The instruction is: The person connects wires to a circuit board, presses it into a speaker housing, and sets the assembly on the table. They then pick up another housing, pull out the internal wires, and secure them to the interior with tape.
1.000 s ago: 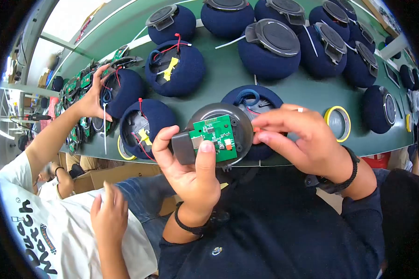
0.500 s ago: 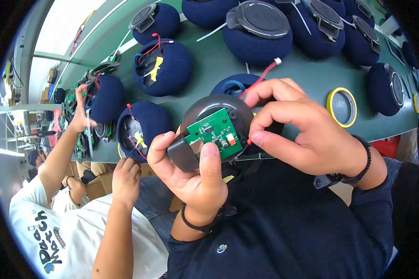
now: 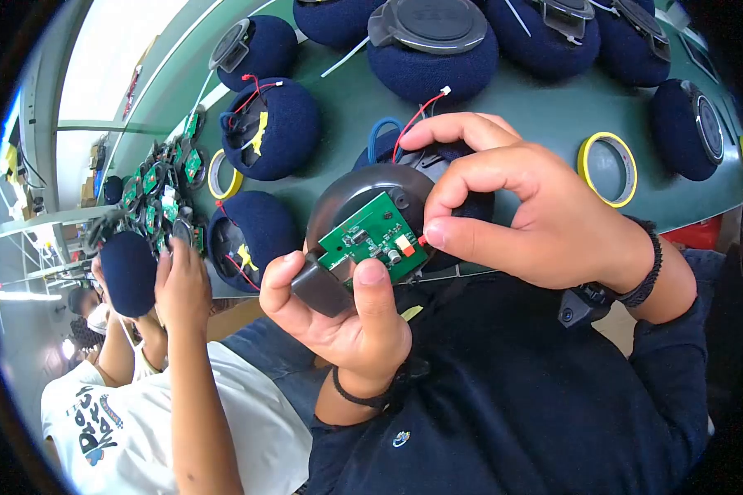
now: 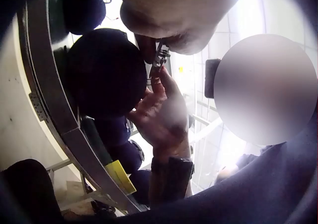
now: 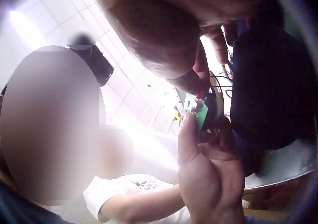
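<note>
My left hand (image 3: 351, 338) holds a dark round plastic cover (image 3: 343, 198) from below, its thumb on the edge of the green circuit board (image 3: 363, 239) mounted there. With thumb and index finger my right hand (image 3: 528, 206) pinches a small red plug (image 3: 423, 240), right at the red and white sockets (image 3: 407, 246) on the board's edge. Behind both hands stands a navy fabric-covered shell, its open grey inside (image 3: 421, 162) partly hidden. A blue cord loop (image 3: 377, 139) and a red wire (image 3: 421, 114) with a white end rise from it.
Navy balls with dark lids (image 3: 433, 74) line the back of the green table. Two open shells (image 3: 293, 132) stand left, near a pile of circuit boards (image 3: 153, 186). A yellow tape roll (image 3: 585, 165) lies right. Another person's hand (image 3: 182, 289) is beside a navy ball (image 3: 128, 276).
My right hand has brought the red plug up to the board's sockets, and the cover has tilted slightly. The neighbouring person has lifted a navy ball off the table toward the body.
</note>
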`<state>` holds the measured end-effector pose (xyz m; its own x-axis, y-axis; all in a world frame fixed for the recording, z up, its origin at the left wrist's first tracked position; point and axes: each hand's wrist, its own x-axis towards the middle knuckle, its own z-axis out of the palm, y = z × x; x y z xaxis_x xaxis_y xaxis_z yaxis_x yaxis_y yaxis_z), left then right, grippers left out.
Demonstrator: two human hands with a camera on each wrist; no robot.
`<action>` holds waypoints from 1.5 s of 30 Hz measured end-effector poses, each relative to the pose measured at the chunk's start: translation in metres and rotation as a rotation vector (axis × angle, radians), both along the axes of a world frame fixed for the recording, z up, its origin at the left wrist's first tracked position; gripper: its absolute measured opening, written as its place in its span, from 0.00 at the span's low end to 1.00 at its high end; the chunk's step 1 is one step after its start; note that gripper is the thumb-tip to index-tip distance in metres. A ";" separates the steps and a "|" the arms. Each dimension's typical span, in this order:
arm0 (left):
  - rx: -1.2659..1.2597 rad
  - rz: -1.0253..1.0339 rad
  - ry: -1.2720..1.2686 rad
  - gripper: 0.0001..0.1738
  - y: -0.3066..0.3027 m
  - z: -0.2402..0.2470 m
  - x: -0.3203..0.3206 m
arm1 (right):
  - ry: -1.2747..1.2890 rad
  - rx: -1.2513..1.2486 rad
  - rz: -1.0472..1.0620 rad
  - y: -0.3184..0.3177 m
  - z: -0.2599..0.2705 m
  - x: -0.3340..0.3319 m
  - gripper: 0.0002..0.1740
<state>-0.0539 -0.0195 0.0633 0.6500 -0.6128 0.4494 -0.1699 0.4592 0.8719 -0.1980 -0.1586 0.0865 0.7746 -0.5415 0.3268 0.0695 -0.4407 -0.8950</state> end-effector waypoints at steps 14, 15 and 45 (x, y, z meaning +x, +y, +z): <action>0.014 -0.001 -0.055 0.32 -0.006 0.000 -0.002 | -0.036 0.061 0.050 -0.004 -0.005 0.001 0.07; 0.016 -0.008 -0.078 0.32 -0.006 0.000 -0.001 | -0.038 0.062 0.049 -0.004 -0.005 0.001 0.07; 0.185 -0.097 0.038 0.34 -0.005 0.014 0.013 | -0.097 0.143 0.038 -0.002 -0.015 0.001 0.03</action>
<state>-0.0409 -0.0247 0.0768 0.5978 -0.7433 0.3002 -0.0982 0.3038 0.9477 -0.1968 -0.1611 0.0717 0.7641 -0.5586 0.3228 0.1726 -0.3051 -0.9365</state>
